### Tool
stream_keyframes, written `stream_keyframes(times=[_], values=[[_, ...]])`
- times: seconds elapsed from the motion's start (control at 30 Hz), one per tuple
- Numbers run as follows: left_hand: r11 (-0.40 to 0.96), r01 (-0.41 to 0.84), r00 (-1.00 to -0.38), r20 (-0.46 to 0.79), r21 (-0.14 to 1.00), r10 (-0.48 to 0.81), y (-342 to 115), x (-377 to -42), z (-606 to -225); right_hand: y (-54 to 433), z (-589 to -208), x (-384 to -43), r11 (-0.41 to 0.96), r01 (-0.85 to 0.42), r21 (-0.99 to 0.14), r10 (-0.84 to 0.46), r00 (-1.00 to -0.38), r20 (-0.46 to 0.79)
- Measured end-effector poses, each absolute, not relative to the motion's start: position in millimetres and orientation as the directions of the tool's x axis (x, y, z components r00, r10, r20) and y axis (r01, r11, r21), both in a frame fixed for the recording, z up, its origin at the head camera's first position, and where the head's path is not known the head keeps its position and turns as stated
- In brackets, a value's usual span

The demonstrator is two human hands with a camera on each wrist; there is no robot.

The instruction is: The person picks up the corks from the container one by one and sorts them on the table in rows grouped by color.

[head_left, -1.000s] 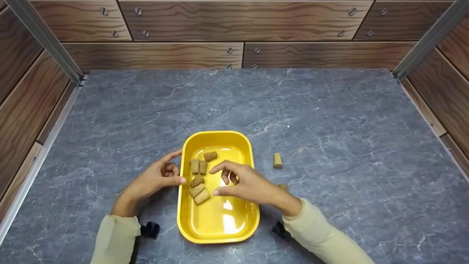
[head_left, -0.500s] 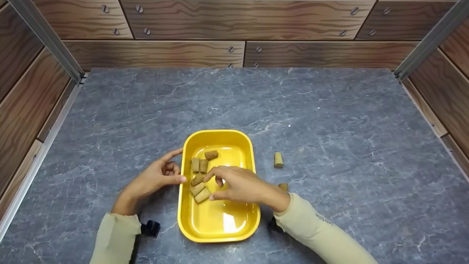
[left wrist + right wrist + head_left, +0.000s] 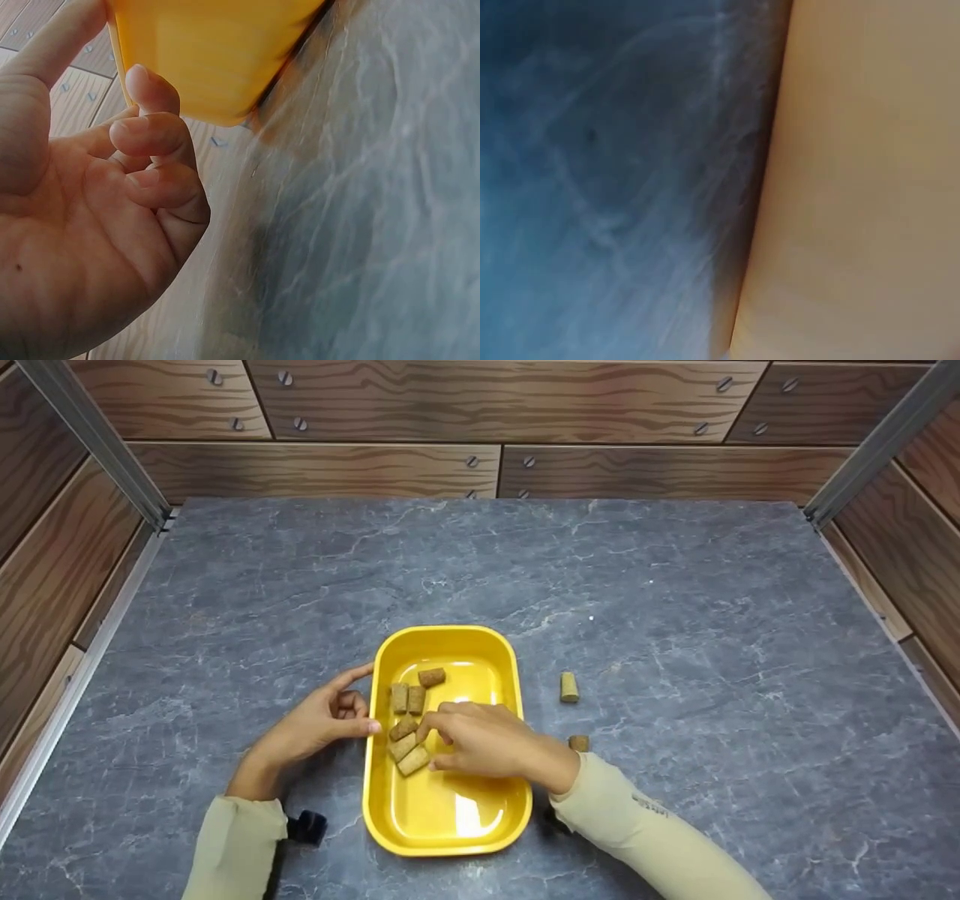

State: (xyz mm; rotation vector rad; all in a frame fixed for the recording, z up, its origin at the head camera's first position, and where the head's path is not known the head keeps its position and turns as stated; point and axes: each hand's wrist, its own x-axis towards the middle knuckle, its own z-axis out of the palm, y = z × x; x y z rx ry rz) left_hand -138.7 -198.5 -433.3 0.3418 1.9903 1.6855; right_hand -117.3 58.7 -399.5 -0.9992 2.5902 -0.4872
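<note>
Several corks lie in the left half of a yellow tray (image 3: 450,846). Along the tray's left side rests my left hand (image 3: 304,731), its thumb and index finger extended to the wall and the other fingers loosely curled, as the left wrist view confirms. My right hand (image 3: 487,742) reaches over the right rim into the tray. Its index fingertip and thumb tip sit apart at the right ends of a pale cork (image 3: 412,762) and the cork (image 3: 403,747) beside it. A brown cork (image 3: 431,677) lies farther up. The right wrist view has only tray wall and tabletop.
Outside the tray on the right, one cork (image 3: 569,688) lies on the grey marbled table (image 3: 712,660). A second, brown cork (image 3: 578,743) lies closer to the right forearm, partly hidden by it. Wood-patterned panels (image 3: 480,401) enclose the table.
My right hand has moved slightly left and down onto the corks, with thumb and index finger drawn closer together. The left hand and the corks stay in place.
</note>
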Motion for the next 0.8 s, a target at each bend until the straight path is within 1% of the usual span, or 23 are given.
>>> stream_keyframes(times=[0.27,0.67,0.8], values=[[0.199,-0.134,-0.843,-0.218,0.971,0.491,-198.2,-138.0,-432.6,55.4,-402.4,-119.0,0.693,-0.597,-0.403,-0.7,-0.691,-0.181],[0.204,-0.139,-0.845,-0.223,0.969,0.486,-197.9,-138.1,-433.6,51.1,-406.2,-121.1,0.71,-0.595,-0.375,-0.692,-0.688,-0.218],[0.2,-0.136,-0.843,-0.219,0.97,0.492,-198.2,-138.2,-432.9,50.8,-407.3,-120.8,0.707,-0.606,-0.365,-0.696,-0.688,-0.206]])
